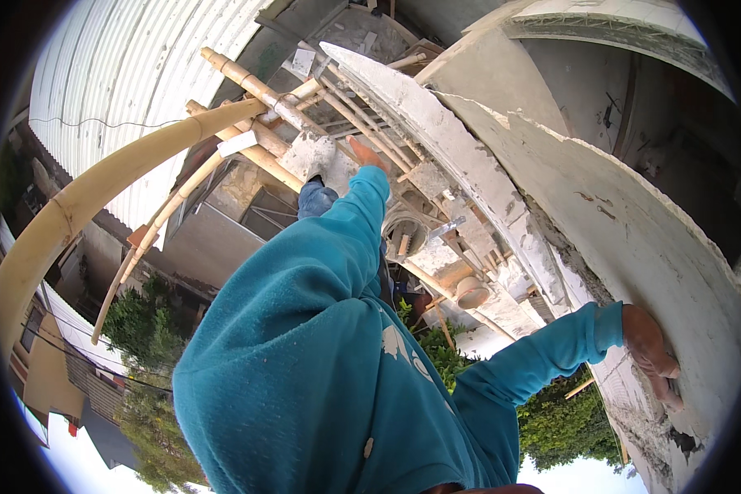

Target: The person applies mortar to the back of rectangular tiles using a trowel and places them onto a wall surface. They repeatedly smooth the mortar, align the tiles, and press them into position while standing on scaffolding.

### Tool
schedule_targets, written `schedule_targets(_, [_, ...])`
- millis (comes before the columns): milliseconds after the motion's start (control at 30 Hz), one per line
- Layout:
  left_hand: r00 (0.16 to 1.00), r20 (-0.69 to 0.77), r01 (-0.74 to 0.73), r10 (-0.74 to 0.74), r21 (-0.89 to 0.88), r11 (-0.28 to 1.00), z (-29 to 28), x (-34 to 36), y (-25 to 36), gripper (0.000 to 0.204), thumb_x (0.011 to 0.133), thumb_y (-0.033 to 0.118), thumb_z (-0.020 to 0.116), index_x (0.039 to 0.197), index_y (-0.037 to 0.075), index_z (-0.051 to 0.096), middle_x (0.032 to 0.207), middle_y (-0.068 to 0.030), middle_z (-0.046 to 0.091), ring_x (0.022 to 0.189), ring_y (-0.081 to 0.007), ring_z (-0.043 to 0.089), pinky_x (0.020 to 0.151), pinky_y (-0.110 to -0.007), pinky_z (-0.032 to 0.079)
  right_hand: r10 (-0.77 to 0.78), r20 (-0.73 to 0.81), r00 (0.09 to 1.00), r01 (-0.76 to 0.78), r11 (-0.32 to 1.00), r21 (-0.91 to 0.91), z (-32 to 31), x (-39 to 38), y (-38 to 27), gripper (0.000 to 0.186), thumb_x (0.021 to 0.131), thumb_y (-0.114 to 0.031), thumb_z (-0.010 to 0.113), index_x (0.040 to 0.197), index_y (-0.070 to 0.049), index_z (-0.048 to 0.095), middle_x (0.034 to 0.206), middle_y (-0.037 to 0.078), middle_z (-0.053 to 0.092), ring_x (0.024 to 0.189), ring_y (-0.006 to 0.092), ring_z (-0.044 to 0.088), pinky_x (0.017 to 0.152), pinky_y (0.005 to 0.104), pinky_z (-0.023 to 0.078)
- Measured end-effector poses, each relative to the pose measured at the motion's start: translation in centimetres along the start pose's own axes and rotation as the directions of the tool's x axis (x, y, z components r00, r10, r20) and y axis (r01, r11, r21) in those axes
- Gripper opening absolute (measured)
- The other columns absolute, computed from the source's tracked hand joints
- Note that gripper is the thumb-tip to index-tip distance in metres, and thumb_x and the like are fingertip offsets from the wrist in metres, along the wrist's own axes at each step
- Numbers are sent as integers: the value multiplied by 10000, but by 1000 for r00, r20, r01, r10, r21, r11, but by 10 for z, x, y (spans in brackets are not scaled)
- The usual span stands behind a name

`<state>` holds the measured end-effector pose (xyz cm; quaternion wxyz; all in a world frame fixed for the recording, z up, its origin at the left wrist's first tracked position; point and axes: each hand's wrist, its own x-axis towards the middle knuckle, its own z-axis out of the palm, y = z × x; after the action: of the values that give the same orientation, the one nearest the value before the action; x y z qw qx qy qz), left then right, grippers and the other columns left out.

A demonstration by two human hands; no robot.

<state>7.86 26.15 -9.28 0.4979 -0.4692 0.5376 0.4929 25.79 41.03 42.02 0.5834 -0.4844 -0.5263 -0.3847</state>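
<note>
Two arms in teal sleeves reach out from my body. My left hand is stretched out away from me over the bamboo scaffold, beside a cement-smeared pale slab. Its fingers look extended, and I see nothing in it, though it is small and foreshortened. My right hand rests on the grey plastered wall at the right, its fingers apart and pointing down along the surface. Below my left hand, a round bucket holds a tool with a light brown block-like part.
Bamboo poles cross ahead, and a thick curved pole bends along the left. A pale wall ledge runs diagonally. A second bucket stands on the planks. Corrugated roofing lies at upper left; trees show below.
</note>
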Motion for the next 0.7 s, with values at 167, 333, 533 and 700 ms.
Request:
schedule_targets(167, [970,242,92,-36,-226,970,53,22,-53,961,791,790,269,1496,181,35,1553,-87,-10,1419,-326,47,1142,-492,68,62,-22,998,-63,996,-62,4,0,1,605,894,-312,308,1424,-39,200,1310,251,341,1158,313,436,934,413,438])
schedule_targets(333, [852,523,134,12,-241,961,89,16,-70,888,797,749,314,1439,136,297,1483,-125,287,1328,-344,294,1103,-487,204,-403,177,898,440,809,-390,-24,13,50,543,878,-315,523,1278,-8,324,1232,264,402,1104,326,469,898,431,445])
schedule_targets(533, [840,537,185,-72,-159,970,70,22,-86,875,806,735,319,1443,137,282,1486,-127,278,1332,-344,289,1103,-492,200,-333,135,933,360,873,-329,-31,19,41,515,862,-303,578,1212,-5,347,1200,253,411,1060,328,491,874,434,455])
schedule_targets(700, [861,504,164,-66,-152,975,71,30,-77,864,814,723,324,1447,137,269,1489,-128,270,1336,-345,284,1103,-496,197,-250,90,964,265,933,-242,-17,5,40,511,865,-300,564,1223,-13,339,1209,244,405,1063,322,492,873,433,459])
